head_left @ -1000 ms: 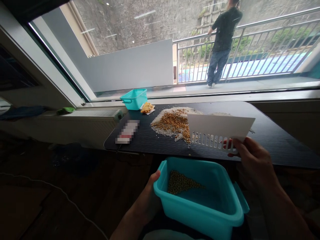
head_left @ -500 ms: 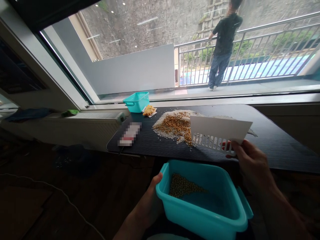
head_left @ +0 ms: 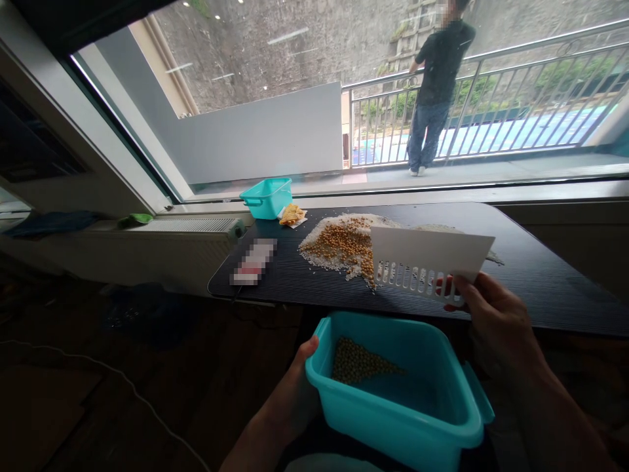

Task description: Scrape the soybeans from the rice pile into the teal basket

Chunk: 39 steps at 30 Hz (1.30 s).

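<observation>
My right hand (head_left: pixel 494 321) pinches a white slotted scraper (head_left: pixel 427 261) by its lower right edge and holds it upright over the near part of the black table (head_left: pixel 540 275). Just left of the scraper lies a heap of yellow beans mixed with white rice (head_left: pixel 344 244). My left hand (head_left: pixel 297 387) grips the left wall of a teal tub (head_left: pixel 393 393) held below the table's front edge. A small pile of beans (head_left: pixel 358 362) sits in the tub's far left corner.
A second, smaller teal tub (head_left: pixel 266 196) stands at the table's far left corner beside a yellow snack on paper (head_left: pixel 292 214). A blurred flat packet (head_left: pixel 253 262) lies on the left. A radiator (head_left: pixel 189 226) runs left. Outside the window, a person (head_left: pixel 435 85) stands at a railing.
Hands, scraper and tub keep nearly the same pose. Only the camera's view has shifted slightly.
</observation>
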Motion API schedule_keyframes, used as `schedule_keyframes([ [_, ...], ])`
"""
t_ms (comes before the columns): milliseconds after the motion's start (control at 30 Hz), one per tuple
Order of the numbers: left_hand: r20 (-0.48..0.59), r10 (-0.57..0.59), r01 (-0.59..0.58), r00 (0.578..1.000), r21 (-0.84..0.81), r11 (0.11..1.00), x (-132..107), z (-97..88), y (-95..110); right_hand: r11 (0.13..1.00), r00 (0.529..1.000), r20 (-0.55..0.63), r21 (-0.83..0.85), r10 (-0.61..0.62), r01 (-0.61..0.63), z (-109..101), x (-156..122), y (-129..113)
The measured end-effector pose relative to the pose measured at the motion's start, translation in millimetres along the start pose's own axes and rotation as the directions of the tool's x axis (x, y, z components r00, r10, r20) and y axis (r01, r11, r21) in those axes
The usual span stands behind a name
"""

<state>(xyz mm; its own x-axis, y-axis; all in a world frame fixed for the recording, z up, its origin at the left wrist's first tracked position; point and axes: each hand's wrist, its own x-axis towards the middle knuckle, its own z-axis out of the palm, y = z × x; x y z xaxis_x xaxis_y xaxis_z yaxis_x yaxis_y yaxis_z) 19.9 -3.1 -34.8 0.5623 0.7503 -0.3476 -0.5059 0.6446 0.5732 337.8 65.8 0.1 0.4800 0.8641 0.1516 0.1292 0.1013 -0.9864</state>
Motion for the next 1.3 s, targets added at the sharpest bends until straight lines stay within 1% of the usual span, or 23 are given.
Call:
schedule_keyframes([
  [167,0.002,0.017,-0.017,1.0,-0.002,1.0,-1,2.3,1,1.0,1.0,0.014,-0.008,0.002,-0.002,-2,-1,4],
  [400,0.028,0.015,-0.014,0.999,-0.018,1.0,-1,0.7,0,1.0,1.0,0.031,-0.009,0.001,-0.001,-1,-4,-1],
  [467,0.023,0.012,-0.012,1.0,-0.015,1.0,-1,-0.8,0,1.0,0.997,0.073,-0.011,-0.003,0.004,5,-5,-4],
  [567,0.006,0.003,-0.003,1.0,-0.013,1.0,-4,-6.2,2,1.0,0.991,0.133,0.013,-0.018,0.016,21,-8,-9],
  [633,0.0,-0.002,0.002,1.0,-0.011,1.0,-7,-11.2,5,0.999,0.981,0.19,0.035,-0.032,0.026,33,-10,-13],
  [700,0.002,-0.002,0.002,1.0,-0.005,1.0,-10,-15.1,9,0.999,0.961,0.274,0.026,-0.039,0.033,41,-12,-16],
  [767,-0.002,-0.001,0.001,1.0,-0.002,1.0,-13,-16.8,12,0.999,0.931,0.362,0.007,-0.036,0.036,42,-14,-20],
  [833,-0.004,-0.005,0.005,1.0,-0.007,1.0,-14,-16.7,13,0.999,0.918,0.396,0.007,-0.032,0.032,36,-17,-22],
  [867,-0.002,-0.007,0.007,1.0,-0.01,1.0,-14,-16.6,13,0.999,0.926,0.377,0.014,-0.033,0.029,32,-17,-22],
  [900,0.002,-0.009,0.009,1.0,-0.013,1.0,-13,-16.8,13,0.999,0.945,0.324,0.025,-0.038,0.032,28,-17,-22],
  [967,0.017,-0.002,0.002,1.0,-0.018,1.0,-11,-18.3,11,0.998,0.986,0.153,0.033,-0.059,0.054,19,-14,-20],
  [1033,0.031,0.006,-0.005,0.999,-0.024,1.0,-8,-21.0,8,0.997,0.997,0.006,0.021,-0.075,0.075,13,-7,-16],
  [1067,0.036,0.005,-0.004,0.999,-0.026,1.0,-7,-22.3,7,0.997,0.997,-0.031,0.012,-0.078,0.078,11,-4,-13],
  [1100,0.036,0.0,0.001,0.999,-0.026,1.0,-6,-23.4,7,0.997,0.996,-0.045,0.006,-0.076,0.076,9,0,-11],
  [1167,0.027,-0.014,0.015,1.0,-0.019,1.0,-5,-24.5,6,0.998,0.997,-0.035,0.0,-0.065,0.065,8,6,-5],
  [1300,0.013,-0.015,0.015,1.0,-0.005,1.0,-5,-24.6,7,0.998,0.998,-0.015,0.001,-0.056,0.056,11,13,8],
])
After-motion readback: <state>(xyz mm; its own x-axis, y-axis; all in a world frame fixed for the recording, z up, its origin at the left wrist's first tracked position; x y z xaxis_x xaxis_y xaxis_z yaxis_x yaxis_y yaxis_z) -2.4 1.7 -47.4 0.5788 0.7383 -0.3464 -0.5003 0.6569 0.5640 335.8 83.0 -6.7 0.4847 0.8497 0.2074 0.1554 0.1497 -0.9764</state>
